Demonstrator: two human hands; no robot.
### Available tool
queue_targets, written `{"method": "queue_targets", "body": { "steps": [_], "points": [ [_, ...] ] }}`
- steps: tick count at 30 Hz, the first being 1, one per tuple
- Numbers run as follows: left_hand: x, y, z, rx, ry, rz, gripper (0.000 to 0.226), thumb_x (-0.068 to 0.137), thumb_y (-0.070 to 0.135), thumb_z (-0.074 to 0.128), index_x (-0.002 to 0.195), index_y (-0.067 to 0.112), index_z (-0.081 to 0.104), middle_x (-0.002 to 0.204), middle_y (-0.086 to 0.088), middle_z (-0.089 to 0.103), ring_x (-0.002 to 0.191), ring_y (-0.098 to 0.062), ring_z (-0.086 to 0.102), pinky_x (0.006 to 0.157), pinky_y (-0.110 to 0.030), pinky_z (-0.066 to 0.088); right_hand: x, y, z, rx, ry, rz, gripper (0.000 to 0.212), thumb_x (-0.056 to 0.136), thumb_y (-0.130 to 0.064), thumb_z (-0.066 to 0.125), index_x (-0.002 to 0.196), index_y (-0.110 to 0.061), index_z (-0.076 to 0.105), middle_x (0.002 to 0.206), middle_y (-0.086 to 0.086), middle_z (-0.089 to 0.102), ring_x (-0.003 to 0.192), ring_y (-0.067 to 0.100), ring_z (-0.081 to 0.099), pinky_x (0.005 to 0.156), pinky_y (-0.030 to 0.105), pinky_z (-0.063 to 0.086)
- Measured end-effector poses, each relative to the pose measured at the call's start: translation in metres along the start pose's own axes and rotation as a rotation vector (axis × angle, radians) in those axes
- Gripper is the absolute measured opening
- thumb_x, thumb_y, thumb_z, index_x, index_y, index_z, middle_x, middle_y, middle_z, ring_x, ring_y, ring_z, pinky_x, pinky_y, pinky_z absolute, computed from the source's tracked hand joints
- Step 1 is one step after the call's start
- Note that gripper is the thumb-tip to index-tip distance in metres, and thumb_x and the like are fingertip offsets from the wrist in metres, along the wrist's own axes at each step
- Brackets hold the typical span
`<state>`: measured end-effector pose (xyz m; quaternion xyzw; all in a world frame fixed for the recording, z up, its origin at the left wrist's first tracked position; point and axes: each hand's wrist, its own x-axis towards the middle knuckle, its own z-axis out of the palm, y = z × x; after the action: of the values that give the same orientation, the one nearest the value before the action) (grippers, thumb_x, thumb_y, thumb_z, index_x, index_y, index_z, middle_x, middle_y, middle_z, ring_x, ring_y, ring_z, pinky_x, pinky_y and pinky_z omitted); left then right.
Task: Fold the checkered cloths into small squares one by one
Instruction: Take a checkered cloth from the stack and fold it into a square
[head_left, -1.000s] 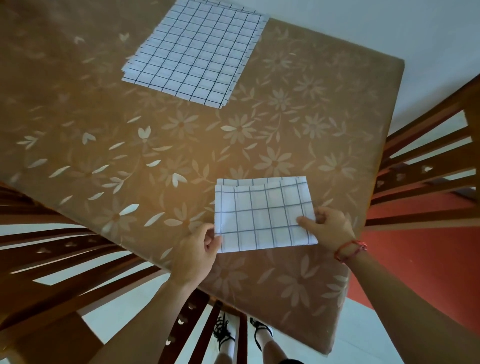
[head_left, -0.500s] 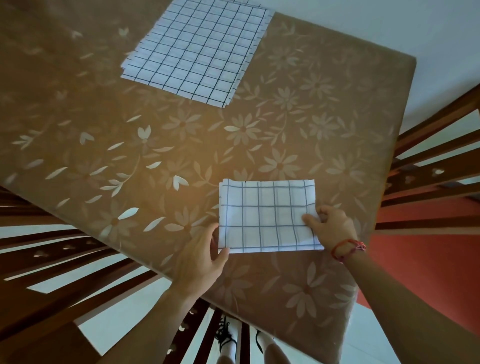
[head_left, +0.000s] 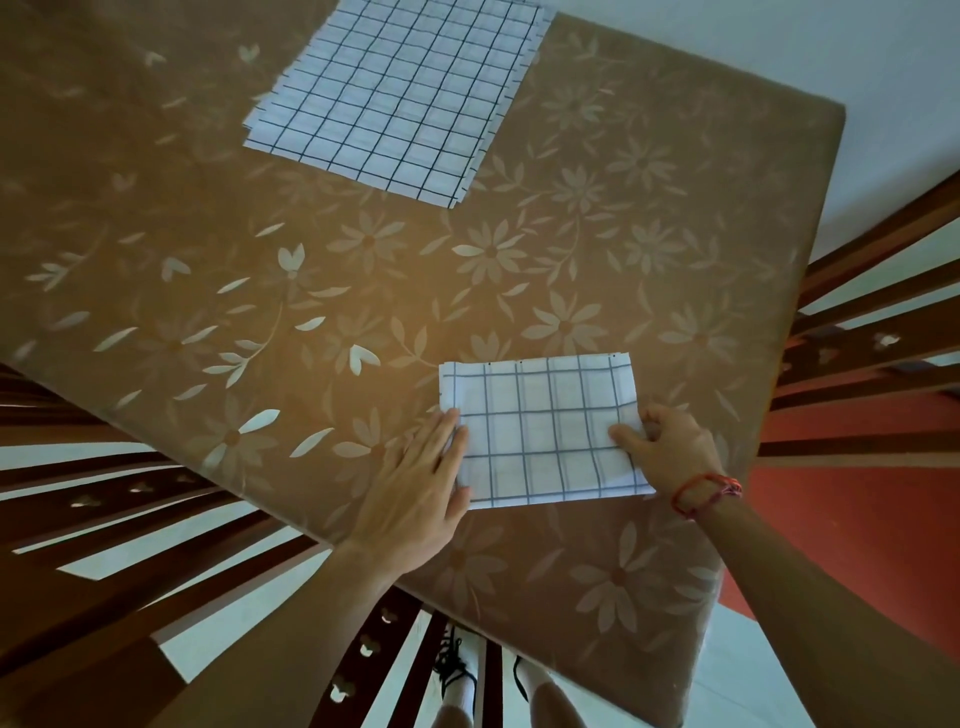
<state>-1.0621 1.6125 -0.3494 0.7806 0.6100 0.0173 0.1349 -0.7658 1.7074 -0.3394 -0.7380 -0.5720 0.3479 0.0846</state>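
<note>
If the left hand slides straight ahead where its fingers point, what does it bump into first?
Probably the folded checkered cloth: the left hand lies flat with its fingertips touching the cloth's left edge.

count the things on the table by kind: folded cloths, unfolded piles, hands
folded checkered cloth: 1
pile of unfolded checkered cloths: 1 (its layers cannot be counted)
hands: 2, left hand flat at the folded cloth's left edge, right hand pinching its right edge
total: 4
</note>
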Motion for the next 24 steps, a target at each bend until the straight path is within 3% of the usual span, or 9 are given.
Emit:
{"method": "queue_targets", "body": {
  "steps": [10, 15, 19, 21, 24],
  "points": [
    [-0.006, -0.003, 0.0, 0.044, -0.067, -0.022, 0.064, 0.099, 0.046, 0.032, 0.152, 0.009, 0.029, 0.163, -0.011, 0.014, 0.151, -0.023, 0.011, 0.116, -0.047, 0.031, -0.005, -0.008, -0.001, 0.014, 0.019, 0.021, 0.013, 0.083, -0.043, 0.068, 0.085, -0.032, 0.063, 0.08, -0.01, 0.068, 0.077, 0.016, 0.064, 0.073, 0.035, 0.055],
    [-0.007, -0.002, 0.003, 0.054, -0.073, -0.052, 0.066, 0.099, 0.048, 0.028, 0.153, 0.009, 0.025, 0.163, -0.01, 0.014, 0.151, -0.022, 0.013, 0.116, -0.046, 0.03, -0.008, -0.013, -0.002, -0.013, 0.017, 0.036, 0.016, 0.083, -0.044, 0.068, 0.084, -0.03, 0.059, 0.076, -0.01, 0.063, 0.079, 0.02, 0.063, 0.066, 0.029, 0.048],
    [-0.007, -0.003, 0.006, 0.068, -0.086, -0.04, 0.068, 0.1, 0.049, 0.027, 0.154, 0.007, 0.022, 0.163, -0.011, 0.011, 0.151, -0.022, 0.01, 0.117, -0.047, 0.029, -0.02, -0.024, -0.009, -0.136, 0.124, 0.056, 0.031, 0.084, -0.047, 0.065, 0.101, -0.022, 0.056, 0.088, -0.001, 0.059, 0.084, 0.028, 0.06, 0.065, 0.03, 0.042],
    [-0.008, -0.004, 0.006, 0.081, -0.082, -0.033, 0.069, 0.1, 0.05, 0.026, 0.154, 0.007, 0.022, 0.163, -0.011, 0.011, 0.151, -0.022, 0.01, 0.117, -0.048, 0.027, -0.032, -0.034, -0.005, -0.264, 0.264, -0.099, 0.039, 0.087, -0.042, 0.061, 0.114, -0.015, 0.055, 0.106, 0.008, 0.053, 0.093, 0.03, 0.057, 0.068, 0.034, 0.046],
    [-0.008, -0.005, 0.007, 0.095, -0.083, -0.023, 0.069, 0.1, 0.051, 0.028, 0.154, 0.008, 0.022, 0.163, -0.01, 0.012, 0.151, -0.023, 0.008, 0.118, -0.051, 0.024, -0.07, -0.052, 0.031, -0.374, 0.243, -0.597, 0.045, 0.091, -0.03, 0.048, 0.129, -0.007, 0.054, 0.131, 0.016, 0.051, 0.119, 0.031, 0.052, 0.09, 0.044, 0.051]
  ]
}}
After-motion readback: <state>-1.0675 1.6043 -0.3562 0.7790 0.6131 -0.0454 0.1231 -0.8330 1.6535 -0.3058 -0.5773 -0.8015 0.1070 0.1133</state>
